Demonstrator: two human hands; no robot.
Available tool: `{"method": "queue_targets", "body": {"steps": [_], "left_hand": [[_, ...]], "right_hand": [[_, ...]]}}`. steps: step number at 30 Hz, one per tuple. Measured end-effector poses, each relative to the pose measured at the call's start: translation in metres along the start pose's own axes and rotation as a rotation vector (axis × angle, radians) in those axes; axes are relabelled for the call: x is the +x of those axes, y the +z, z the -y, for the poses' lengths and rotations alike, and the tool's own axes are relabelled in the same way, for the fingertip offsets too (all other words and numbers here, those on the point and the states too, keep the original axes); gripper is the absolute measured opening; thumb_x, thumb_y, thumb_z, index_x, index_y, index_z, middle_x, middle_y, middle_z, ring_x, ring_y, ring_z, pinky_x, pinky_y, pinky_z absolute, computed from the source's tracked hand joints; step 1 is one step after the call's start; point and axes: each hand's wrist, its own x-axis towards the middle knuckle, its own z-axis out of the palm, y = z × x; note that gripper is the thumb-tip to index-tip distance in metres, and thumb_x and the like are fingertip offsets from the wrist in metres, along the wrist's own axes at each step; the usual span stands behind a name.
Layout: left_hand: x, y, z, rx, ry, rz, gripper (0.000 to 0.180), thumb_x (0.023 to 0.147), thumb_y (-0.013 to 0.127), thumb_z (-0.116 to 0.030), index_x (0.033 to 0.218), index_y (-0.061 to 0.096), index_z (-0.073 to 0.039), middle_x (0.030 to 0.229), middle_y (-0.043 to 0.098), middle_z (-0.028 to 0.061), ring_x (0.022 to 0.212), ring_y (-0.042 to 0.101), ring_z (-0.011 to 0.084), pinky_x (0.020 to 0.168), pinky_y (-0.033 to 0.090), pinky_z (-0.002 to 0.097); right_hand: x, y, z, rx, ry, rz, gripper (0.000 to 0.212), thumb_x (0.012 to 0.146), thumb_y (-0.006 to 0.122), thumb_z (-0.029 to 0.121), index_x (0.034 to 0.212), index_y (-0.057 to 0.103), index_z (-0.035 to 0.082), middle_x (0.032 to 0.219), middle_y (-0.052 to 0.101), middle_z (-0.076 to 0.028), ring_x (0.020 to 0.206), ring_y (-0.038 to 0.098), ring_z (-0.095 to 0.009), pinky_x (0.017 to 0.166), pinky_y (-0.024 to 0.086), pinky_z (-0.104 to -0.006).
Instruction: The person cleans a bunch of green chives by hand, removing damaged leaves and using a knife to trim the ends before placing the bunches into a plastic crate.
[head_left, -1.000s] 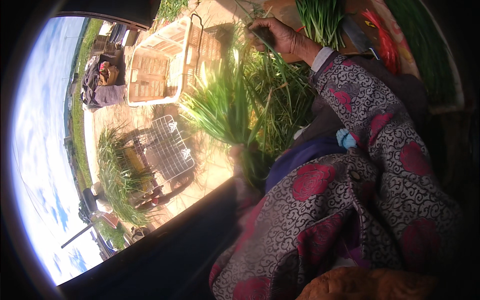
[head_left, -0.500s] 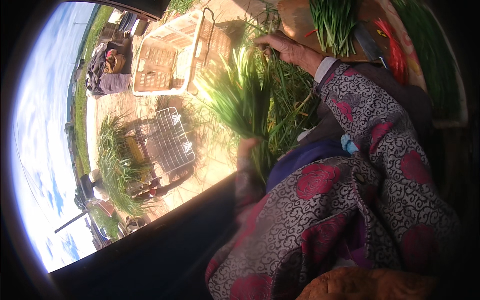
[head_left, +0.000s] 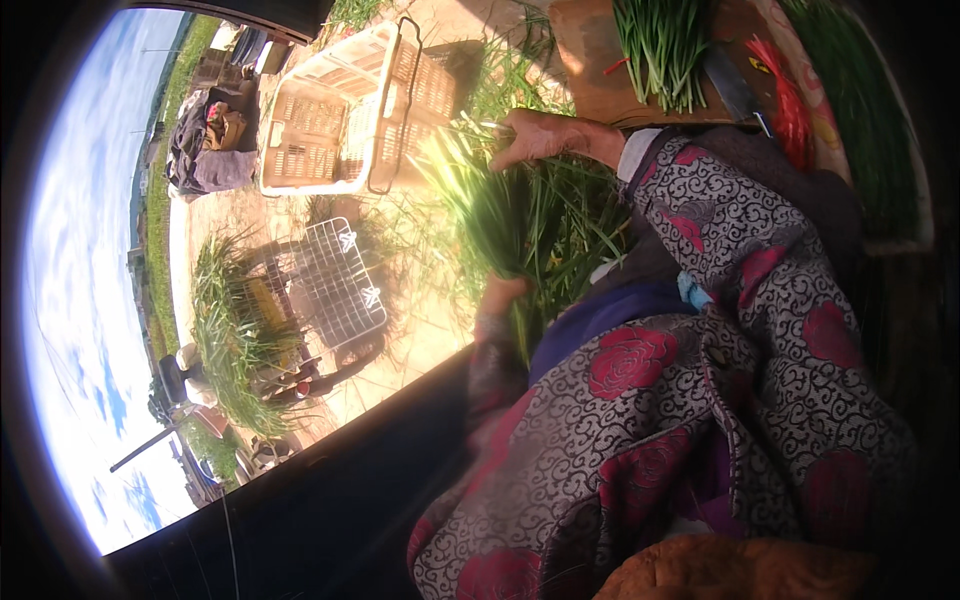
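My left hand is closed around the lower part of a bunch of garlic chives, which points up and away with its pale ends in bright sun. At the upper part of the bunch is my right hand, its thumb and fingers bent in against the stalks; the fingertips are partly lost among them. Loose green leaves lie heaped beneath the right forearm, beside my lap. Beyond that hand, another chive bunch rests on a brown board.
A knife and red ties lie by the board. A pale plastic crate stands on the ground at far left, with a white wire rack nearer. Left of it is a leafy green pile; cloths sit behind.
My right hand has come down and left from beside the loose leaves to the bunch's upper part. The left hand keeps its hold on the chives, almost in place.
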Motion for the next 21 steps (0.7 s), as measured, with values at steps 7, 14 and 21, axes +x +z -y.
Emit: {"method": "queue_targets", "body": {"steps": [7,14,21], "left_hand": [[-0.007,-0.006,0.002,-0.009,0.002,-0.018,0.027,0.077,0.068,-0.014,0.097,0.068,0.003,0.092,0.071,0.0111,0.078,0.068,0.021,0.073,0.057,0.0348],[-0.001,0.003,0.006,0.013,-0.004,0.009,0.027,0.077,0.068,-0.014,0.098,0.068,0.003,0.092,0.071,0.011,0.078,0.068,0.0208,0.073,0.057,0.0346],[0.011,0.011,0.008,0.06,0.006,0.052,0.027,0.077,0.068,-0.014,0.098,0.068,0.003,0.092,0.071,0.0109,0.078,0.068,0.0206,0.073,0.057,0.0344]], "right_hand": [[-0.02,-0.054,0.033,0.959,-0.257,0.012,0.02,0.094,0.068,0.028,0.098,0.067,0.009,0.08,0.061,0.004,0.061,0.055,-0.001,0.05,0.041,-0.0214],[-0.015,-0.015,0.026,0.136,-0.067,-0.183,0.037,0.083,0.077,0.033,0.069,0.062,0.003,0.058,0.054,-0.002,0.045,0.046,-0.009,0.045,0.038,-0.0281],[-0.002,0.01,-0.011,0.062,-0.047,-0.176,0.04,0.083,0.072,0.035,0.066,0.053,0.004,0.063,0.048,-0.002,0.062,0.052,-0.012,0.054,0.04,-0.0301]]}}
